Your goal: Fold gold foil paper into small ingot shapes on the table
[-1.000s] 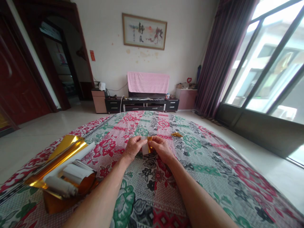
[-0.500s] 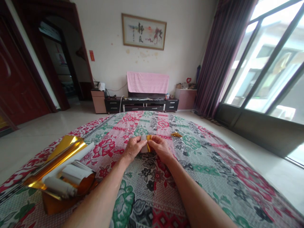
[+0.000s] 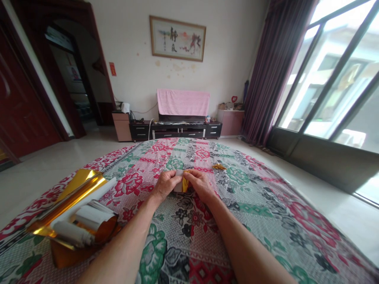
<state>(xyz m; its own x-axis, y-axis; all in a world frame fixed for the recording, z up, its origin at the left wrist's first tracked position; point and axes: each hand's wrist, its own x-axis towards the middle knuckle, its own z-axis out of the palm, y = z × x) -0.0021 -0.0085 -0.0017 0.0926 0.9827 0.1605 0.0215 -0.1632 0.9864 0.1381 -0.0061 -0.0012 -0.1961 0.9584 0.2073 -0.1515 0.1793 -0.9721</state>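
Note:
Both hands meet over the middle of the table, on a small piece of gold foil paper (image 3: 185, 184) with a pale grey-white back. My left hand (image 3: 166, 184) pinches its pale side between thumb and fingers. At the gold edge, my right hand (image 3: 199, 183) is closed, thumb against fingers, and the gold side shows as a narrow strip turned toward me. The fingertips cover part of the piece. Beyond my right hand lies a small folded gold foil shape (image 3: 219, 167), touched by neither hand.
On the left of the table lie gold foil sheets (image 3: 78, 193), partly rolled, with white-backed rolls (image 3: 72, 232) in front. A flowered cloth (image 3: 251, 240) covers the round table. Behind it stands a low black cabinet (image 3: 167, 134) with a pink towel (image 3: 183, 101) above.
More of the gold side now shows between my hands, wider and further down the piece. Both hands remain closed in nearly the same place. The whole view has shifted slightly.

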